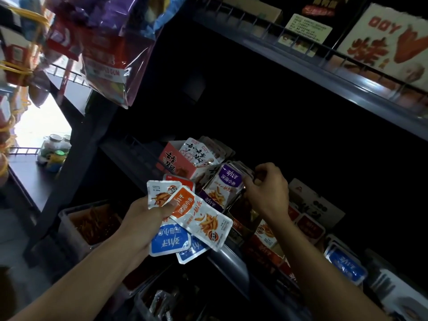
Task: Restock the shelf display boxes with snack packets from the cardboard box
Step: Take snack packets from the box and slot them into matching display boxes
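My left hand (143,224) grips a fan of several snack packets: an orange-and-white one (201,218) on top, blue ones (170,243) beneath, and a white one (159,195) at the far side. My right hand (266,191) reaches to the purple display box (212,200) on the shelf, its fingers curled round the back of the purple packets (228,181) standing in it. Behind it stands a pink display box (174,164) with white packets (196,151). The cardboard box is not in view.
Further display boxes with red packets (310,225) and blue packets (345,262) line the shelf to the right. An upper shelf rail (301,59) runs overhead with a large white carton (384,42). Hanging bags (106,52) crowd the upper left. A clear bin (90,223) sits low left.
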`<state>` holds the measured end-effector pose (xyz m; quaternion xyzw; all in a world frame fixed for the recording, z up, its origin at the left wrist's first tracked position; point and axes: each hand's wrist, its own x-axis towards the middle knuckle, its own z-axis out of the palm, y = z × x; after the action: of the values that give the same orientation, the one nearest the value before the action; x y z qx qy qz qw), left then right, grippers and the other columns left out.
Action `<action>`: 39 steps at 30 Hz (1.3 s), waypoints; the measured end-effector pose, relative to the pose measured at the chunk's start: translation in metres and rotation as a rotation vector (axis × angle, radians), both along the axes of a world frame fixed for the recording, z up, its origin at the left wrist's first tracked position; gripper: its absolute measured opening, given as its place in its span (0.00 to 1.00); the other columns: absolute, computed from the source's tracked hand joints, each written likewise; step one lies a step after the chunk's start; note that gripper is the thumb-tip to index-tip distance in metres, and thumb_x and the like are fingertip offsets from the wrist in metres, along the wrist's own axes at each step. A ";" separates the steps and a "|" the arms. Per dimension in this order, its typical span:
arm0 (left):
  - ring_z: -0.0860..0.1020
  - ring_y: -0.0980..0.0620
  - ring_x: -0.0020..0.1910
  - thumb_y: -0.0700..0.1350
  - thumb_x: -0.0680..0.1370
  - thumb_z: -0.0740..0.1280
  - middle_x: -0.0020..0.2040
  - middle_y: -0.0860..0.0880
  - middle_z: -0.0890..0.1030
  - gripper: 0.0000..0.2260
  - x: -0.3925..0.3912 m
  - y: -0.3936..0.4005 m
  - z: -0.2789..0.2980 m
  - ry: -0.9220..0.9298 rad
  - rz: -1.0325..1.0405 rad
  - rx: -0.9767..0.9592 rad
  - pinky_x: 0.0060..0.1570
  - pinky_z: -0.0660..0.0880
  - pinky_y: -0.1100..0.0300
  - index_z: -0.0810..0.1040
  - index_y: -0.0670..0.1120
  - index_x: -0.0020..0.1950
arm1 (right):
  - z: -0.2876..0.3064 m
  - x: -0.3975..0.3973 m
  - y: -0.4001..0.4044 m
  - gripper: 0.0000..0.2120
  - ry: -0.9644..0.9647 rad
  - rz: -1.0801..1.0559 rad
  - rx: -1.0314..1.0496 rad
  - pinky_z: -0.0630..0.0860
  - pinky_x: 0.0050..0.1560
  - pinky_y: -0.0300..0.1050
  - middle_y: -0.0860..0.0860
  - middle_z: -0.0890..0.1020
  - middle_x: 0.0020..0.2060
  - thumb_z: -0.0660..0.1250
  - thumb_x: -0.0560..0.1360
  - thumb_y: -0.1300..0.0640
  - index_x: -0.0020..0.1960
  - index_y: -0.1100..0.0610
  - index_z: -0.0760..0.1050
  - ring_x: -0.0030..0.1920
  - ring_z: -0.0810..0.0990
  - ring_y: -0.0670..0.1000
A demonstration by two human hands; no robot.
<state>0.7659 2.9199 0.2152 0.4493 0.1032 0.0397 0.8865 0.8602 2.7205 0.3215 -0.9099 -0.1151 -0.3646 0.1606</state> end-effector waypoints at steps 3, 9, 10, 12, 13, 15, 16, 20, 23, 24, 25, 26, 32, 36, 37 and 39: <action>0.86 0.43 0.39 0.40 0.76 0.71 0.42 0.43 0.86 0.06 -0.004 -0.005 0.003 -0.033 -0.015 0.004 0.45 0.82 0.47 0.80 0.43 0.53 | 0.004 -0.033 0.015 0.10 0.204 0.249 0.085 0.82 0.45 0.53 0.50 0.80 0.43 0.69 0.75 0.50 0.52 0.53 0.74 0.42 0.82 0.49; 0.84 0.38 0.50 0.45 0.71 0.72 0.51 0.39 0.85 0.16 -0.021 -0.017 0.011 -0.140 -0.145 -0.106 0.55 0.79 0.41 0.80 0.43 0.59 | 0.000 -0.082 0.022 0.28 0.825 0.397 0.055 0.81 0.44 0.43 0.51 0.82 0.48 0.77 0.68 0.50 0.64 0.56 0.73 0.45 0.84 0.50; 0.84 0.38 0.51 0.45 0.74 0.70 0.52 0.39 0.85 0.15 -0.024 -0.018 0.013 -0.145 -0.166 -0.146 0.55 0.79 0.41 0.80 0.43 0.59 | 0.002 -0.087 0.018 0.21 0.866 0.425 0.124 0.81 0.40 0.41 0.51 0.84 0.47 0.75 0.71 0.54 0.61 0.58 0.75 0.42 0.84 0.48; 0.83 0.38 0.52 0.44 0.79 0.66 0.54 0.39 0.84 0.12 -0.029 -0.022 0.015 -0.138 -0.198 -0.204 0.53 0.79 0.42 0.79 0.43 0.61 | 0.005 -0.097 0.007 0.13 0.864 0.445 0.302 0.79 0.34 0.40 0.52 0.84 0.43 0.73 0.73 0.59 0.56 0.58 0.77 0.36 0.84 0.47; 0.83 0.38 0.52 0.43 0.80 0.64 0.55 0.39 0.84 0.11 -0.031 -0.024 0.015 -0.131 -0.202 -0.215 0.52 0.80 0.43 0.79 0.43 0.61 | 0.006 -0.101 0.001 0.12 0.848 0.439 0.398 0.79 0.33 0.41 0.53 0.84 0.43 0.72 0.74 0.60 0.56 0.58 0.76 0.35 0.84 0.48; 0.84 0.39 0.51 0.41 0.81 0.63 0.54 0.40 0.85 0.10 -0.034 -0.028 0.016 -0.117 -0.198 -0.200 0.50 0.80 0.44 0.79 0.43 0.61 | 0.007 -0.105 -0.010 0.14 0.827 0.423 0.567 0.83 0.39 0.51 0.57 0.85 0.45 0.72 0.74 0.60 0.58 0.59 0.75 0.40 0.86 0.55; 0.84 0.39 0.50 0.41 0.81 0.63 0.53 0.40 0.85 0.10 -0.036 -0.030 0.018 -0.109 -0.192 -0.187 0.48 0.80 0.45 0.79 0.43 0.60 | 0.008 -0.107 -0.015 0.14 0.817 0.418 0.634 0.83 0.45 0.58 0.59 0.85 0.46 0.72 0.74 0.60 0.58 0.59 0.76 0.43 0.86 0.59; 0.85 0.40 0.48 0.41 0.81 0.64 0.51 0.41 0.86 0.08 -0.045 -0.042 0.027 -0.101 -0.214 -0.140 0.45 0.82 0.45 0.79 0.45 0.59 | 0.013 -0.121 -0.030 0.12 0.757 0.409 0.849 0.82 0.47 0.64 0.64 0.85 0.43 0.70 0.76 0.63 0.57 0.66 0.75 0.42 0.85 0.61; 0.85 0.40 0.49 0.41 0.81 0.64 0.52 0.41 0.85 0.09 -0.053 -0.055 0.036 -0.112 -0.257 -0.058 0.46 0.81 0.45 0.80 0.44 0.59 | 0.020 -0.136 -0.040 0.13 0.750 0.414 0.867 0.79 0.29 0.45 0.56 0.84 0.33 0.69 0.76 0.64 0.59 0.65 0.74 0.28 0.82 0.49; 0.85 0.40 0.48 0.41 0.81 0.65 0.51 0.41 0.85 0.08 -0.054 -0.058 0.036 -0.105 -0.244 -0.003 0.46 0.81 0.46 0.80 0.43 0.59 | 0.020 -0.136 -0.043 0.14 0.722 0.408 0.872 0.79 0.29 0.43 0.55 0.84 0.35 0.70 0.76 0.64 0.60 0.63 0.73 0.27 0.82 0.48; 0.85 0.41 0.47 0.41 0.81 0.65 0.49 0.41 0.86 0.08 -0.056 -0.062 0.036 -0.095 -0.221 0.066 0.44 0.81 0.48 0.80 0.43 0.58 | 0.020 -0.135 -0.046 0.16 0.683 0.392 0.884 0.81 0.32 0.46 0.55 0.85 0.39 0.71 0.75 0.64 0.61 0.60 0.73 0.31 0.84 0.49; 0.85 0.42 0.44 0.41 0.81 0.66 0.47 0.41 0.86 0.07 -0.058 -0.067 0.037 -0.085 -0.198 0.132 0.42 0.81 0.50 0.80 0.42 0.57 | 0.018 -0.133 -0.051 0.19 0.632 0.367 0.901 0.83 0.37 0.51 0.56 0.84 0.45 0.73 0.73 0.64 0.61 0.56 0.72 0.36 0.86 0.52; 0.85 0.41 0.42 0.43 0.80 0.67 0.44 0.40 0.86 0.07 -0.074 -0.094 0.039 -0.049 -0.224 0.172 0.43 0.82 0.48 0.81 0.40 0.54 | 0.003 -0.137 -0.062 0.23 0.439 0.167 0.836 0.82 0.40 0.43 0.52 0.82 0.51 0.78 0.69 0.59 0.61 0.53 0.73 0.47 0.84 0.51; 0.86 0.41 0.41 0.40 0.80 0.67 0.44 0.40 0.86 0.06 -0.077 -0.099 0.036 -0.049 -0.228 0.175 0.38 0.82 0.51 0.81 0.39 0.54 | -0.010 -0.140 -0.065 0.18 0.560 0.143 0.879 0.84 0.43 0.51 0.56 0.86 0.46 0.76 0.72 0.58 0.59 0.57 0.75 0.43 0.86 0.54; 0.86 0.41 0.40 0.39 0.80 0.67 0.43 0.40 0.86 0.05 -0.077 -0.098 0.035 -0.041 -0.227 0.169 0.37 0.82 0.51 0.81 0.39 0.53 | -0.009 -0.142 -0.067 0.15 0.628 0.164 0.883 0.83 0.41 0.49 0.56 0.86 0.44 0.73 0.75 0.57 0.58 0.59 0.76 0.42 0.86 0.53; 0.85 0.41 0.40 0.38 0.80 0.67 0.44 0.39 0.86 0.05 -0.075 -0.096 0.032 -0.026 -0.229 0.142 0.39 0.82 0.50 0.81 0.40 0.53 | -0.003 -0.146 -0.075 0.08 0.770 0.199 0.840 0.78 0.33 0.41 0.55 0.87 0.42 0.68 0.78 0.57 0.55 0.59 0.78 0.37 0.83 0.49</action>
<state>0.6911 2.8243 0.2472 0.5192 0.0366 -0.0485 0.8525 0.7147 2.6457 0.3188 -0.8199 0.0212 -0.0048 0.5721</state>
